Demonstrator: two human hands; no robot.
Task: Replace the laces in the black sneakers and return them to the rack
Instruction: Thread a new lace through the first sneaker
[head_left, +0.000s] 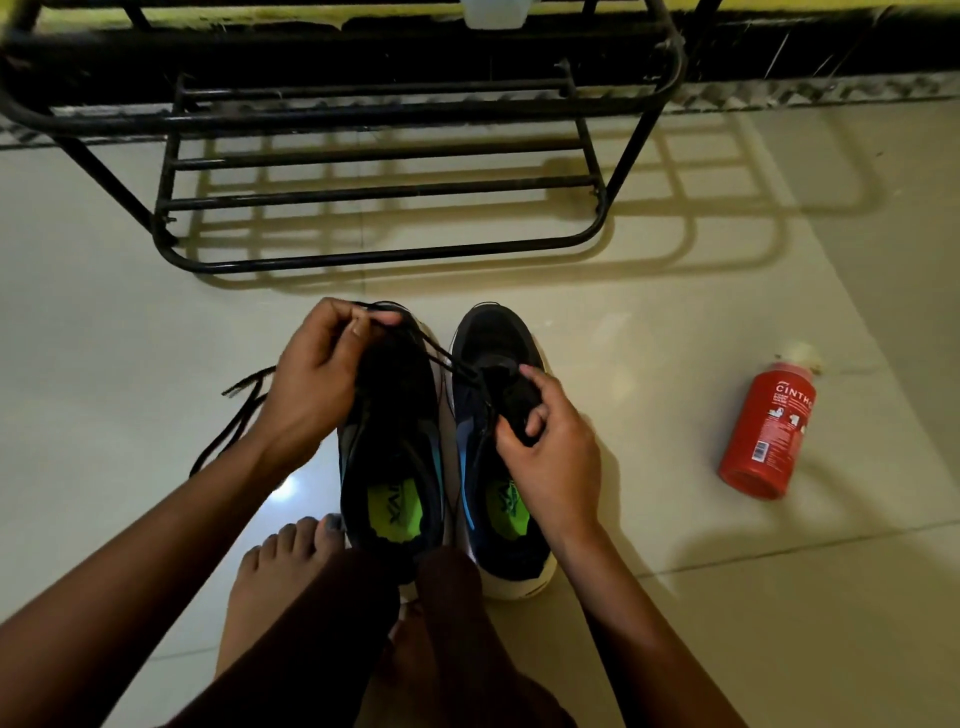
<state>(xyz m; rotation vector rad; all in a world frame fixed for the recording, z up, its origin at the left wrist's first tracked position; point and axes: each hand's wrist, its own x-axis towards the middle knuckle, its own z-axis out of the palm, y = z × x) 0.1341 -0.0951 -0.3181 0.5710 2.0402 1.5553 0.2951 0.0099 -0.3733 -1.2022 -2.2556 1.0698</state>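
Two black sneakers with green insoles stand side by side on the tiled floor, the left sneaker and the right sneaker, toes pointing at the rack. My left hand pinches a black lace above the left sneaker's toe; the lace runs taut to the right sneaker's eyelets. My right hand grips the right sneaker's tongue and upper. Another loose black lace trails on the floor to the left of my left wrist.
A black metal shoe rack stands just beyond the sneakers, its lower shelf bare. A red bottle lies on the floor to the right. My bare feet and knees sit just behind the sneakers' heels.
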